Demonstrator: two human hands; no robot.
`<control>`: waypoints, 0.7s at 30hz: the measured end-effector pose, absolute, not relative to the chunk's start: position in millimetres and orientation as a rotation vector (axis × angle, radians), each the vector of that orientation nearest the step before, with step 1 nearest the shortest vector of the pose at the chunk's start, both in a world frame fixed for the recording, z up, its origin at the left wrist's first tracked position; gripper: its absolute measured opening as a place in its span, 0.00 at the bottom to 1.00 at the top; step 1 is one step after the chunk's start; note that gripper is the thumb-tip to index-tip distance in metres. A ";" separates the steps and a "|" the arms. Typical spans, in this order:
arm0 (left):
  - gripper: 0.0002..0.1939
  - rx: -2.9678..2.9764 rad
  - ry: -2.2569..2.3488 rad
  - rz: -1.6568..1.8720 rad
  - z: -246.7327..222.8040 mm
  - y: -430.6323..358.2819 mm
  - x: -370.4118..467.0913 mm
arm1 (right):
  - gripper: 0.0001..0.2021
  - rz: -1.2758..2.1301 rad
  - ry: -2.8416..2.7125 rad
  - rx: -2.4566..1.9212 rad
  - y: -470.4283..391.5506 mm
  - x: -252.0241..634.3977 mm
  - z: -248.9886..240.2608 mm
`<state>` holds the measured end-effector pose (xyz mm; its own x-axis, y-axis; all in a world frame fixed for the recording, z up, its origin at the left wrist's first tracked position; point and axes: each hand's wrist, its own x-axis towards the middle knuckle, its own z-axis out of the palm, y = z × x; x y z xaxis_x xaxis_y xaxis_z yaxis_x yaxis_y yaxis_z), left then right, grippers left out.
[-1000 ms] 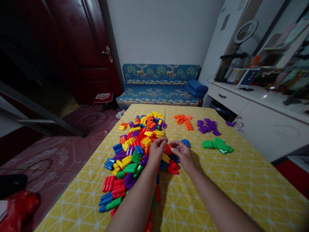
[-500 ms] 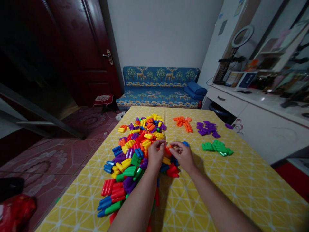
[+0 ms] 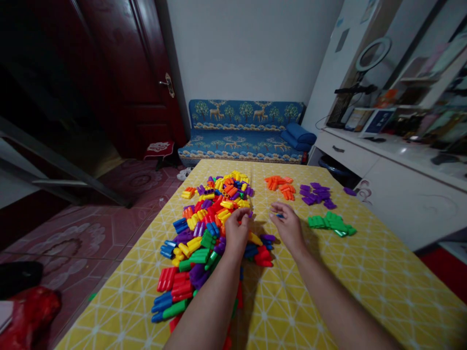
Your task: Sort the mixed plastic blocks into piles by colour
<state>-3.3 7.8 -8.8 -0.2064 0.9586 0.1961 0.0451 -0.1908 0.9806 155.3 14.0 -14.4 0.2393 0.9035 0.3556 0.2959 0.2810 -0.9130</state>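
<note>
My left hand (image 3: 238, 228) is over the right side of a large heap of mixed-colour plastic blocks (image 3: 199, 255). Its fingers are curled, and a bit of a purple block (image 3: 251, 214) shows at the fingertips, mostly hidden by them. To the right, my right hand (image 3: 289, 226) is held above the cloth with thumb and fingers apart and nothing visible between them. A blue block (image 3: 279, 215) shows partly behind those fingers. Between the wrists lie a purple block (image 3: 268, 238) and red blocks (image 3: 263, 256).
Separate groups of orange blocks (image 3: 280, 186), purple blocks (image 3: 315, 194) and green blocks (image 3: 332, 223) lie on the yellow patterned tablecloth (image 3: 292, 301). Beyond the table stands a blue sofa (image 3: 237, 141). A white dresser (image 3: 394, 180) is on the right.
My right hand has moved away from the left, slightly up and right, and its fingers have parted. The orange block that was between the hands no longer shows there.
</note>
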 end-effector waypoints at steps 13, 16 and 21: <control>0.11 1.252 1.303 1.475 -8.3 7.7 -4.1 | 0.19 0.690 -2.048 -1.525 -14.8 165.3 2.5; 0.10 1.229 1.298 1.469 -7.0 7.7 -4.2 | 0.11 0.801 -1.849 -1.534 -8.4 167.7 -5.1; 0.11 1.221 1.273 1.478 -8.1 7.8 -3.8 | 0.15 0.830 -1.263 -1.500 11.8 196.8 -10.8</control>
<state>-3.8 7.8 -8.1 -0.1982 0.9677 0.1561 0.0110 -0.1570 0.9875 196.8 11.8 -10.8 0.2292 0.9698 0.0830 0.3090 0.0083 -0.9510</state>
